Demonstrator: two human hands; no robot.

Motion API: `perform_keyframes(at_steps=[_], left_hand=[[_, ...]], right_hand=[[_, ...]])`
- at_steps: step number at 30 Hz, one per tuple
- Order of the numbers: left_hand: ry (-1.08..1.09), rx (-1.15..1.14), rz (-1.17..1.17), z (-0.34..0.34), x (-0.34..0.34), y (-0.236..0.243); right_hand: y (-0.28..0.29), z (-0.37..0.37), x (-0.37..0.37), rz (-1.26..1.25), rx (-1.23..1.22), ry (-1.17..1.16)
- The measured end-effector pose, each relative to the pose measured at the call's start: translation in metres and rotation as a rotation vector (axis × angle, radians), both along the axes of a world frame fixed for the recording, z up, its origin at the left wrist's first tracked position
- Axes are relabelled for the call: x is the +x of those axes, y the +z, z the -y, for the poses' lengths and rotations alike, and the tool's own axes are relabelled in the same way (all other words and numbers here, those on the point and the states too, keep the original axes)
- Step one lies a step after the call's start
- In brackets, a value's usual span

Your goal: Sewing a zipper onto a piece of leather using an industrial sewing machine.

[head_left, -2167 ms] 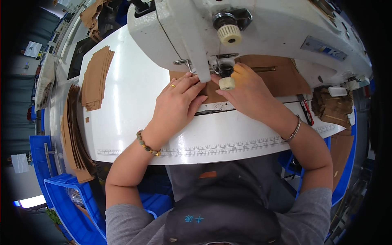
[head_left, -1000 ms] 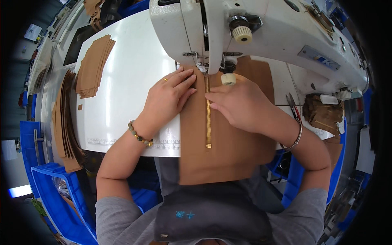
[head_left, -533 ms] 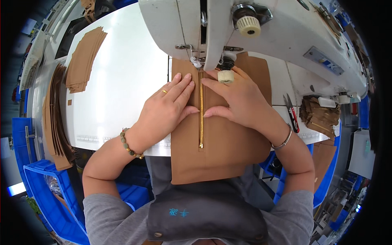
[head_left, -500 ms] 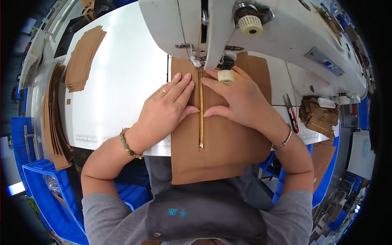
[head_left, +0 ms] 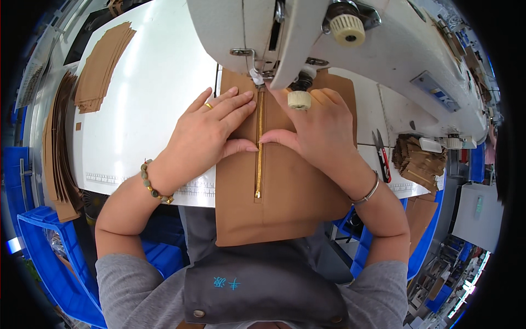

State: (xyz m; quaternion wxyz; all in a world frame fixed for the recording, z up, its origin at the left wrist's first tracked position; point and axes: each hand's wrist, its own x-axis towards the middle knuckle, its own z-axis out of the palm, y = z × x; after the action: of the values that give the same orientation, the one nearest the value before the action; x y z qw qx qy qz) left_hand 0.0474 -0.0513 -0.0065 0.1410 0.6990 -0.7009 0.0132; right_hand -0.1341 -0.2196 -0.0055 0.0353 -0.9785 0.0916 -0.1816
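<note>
A brown fabric panel (head_left: pixel 290 203) lies under the head of a white sewing machine (head_left: pixel 241 27), its near edge hanging over the table's front edge. A gold-toothed zipper (head_left: pixel 259 148) runs lengthwise in a slit in it, its upper end close to the presser foot. My left hand (head_left: pixel 211 123) rests on the panel's left part, fingers stretched out and thumb tip touching beside the zipper. On the other side my right hand (head_left: pixel 318 129) presses the fabric, thumb reaching to the zipper. Its index fingertip is hidden near the machine's cream knob (head_left: pixel 299 100); the other fingers bend.
Brown fabric pieces (head_left: pixel 104 71) are stacked on the white table (head_left: pixel 159 71), with longer strips (head_left: pixel 57 148) at its left edge. Red-and-black scissors (head_left: pixel 382 158) and a bundle of brown pieces (head_left: pixel 419 159) lie right. A blue crate (head_left: pixel 33 236) stands at lower left.
The whole view has shifted slightly. My right hand's fingers are more bent and its thumb sits a little higher along the zipper. My left fingers are spread wider. The panel has hardly moved under the machine.
</note>
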Motion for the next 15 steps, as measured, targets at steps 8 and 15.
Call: perform_keyframes(at_steps=[8,15], left_hand=[[0.035,-0.032,-0.291,-0.001,0.007,-0.003],[-0.052,-0.068,-0.219,0.000,0.006,-0.006]], right_hand=[[-0.009,0.000,0.002,0.086,0.120,0.084],[-0.013,-0.004,0.000,0.031,0.123,0.117]])
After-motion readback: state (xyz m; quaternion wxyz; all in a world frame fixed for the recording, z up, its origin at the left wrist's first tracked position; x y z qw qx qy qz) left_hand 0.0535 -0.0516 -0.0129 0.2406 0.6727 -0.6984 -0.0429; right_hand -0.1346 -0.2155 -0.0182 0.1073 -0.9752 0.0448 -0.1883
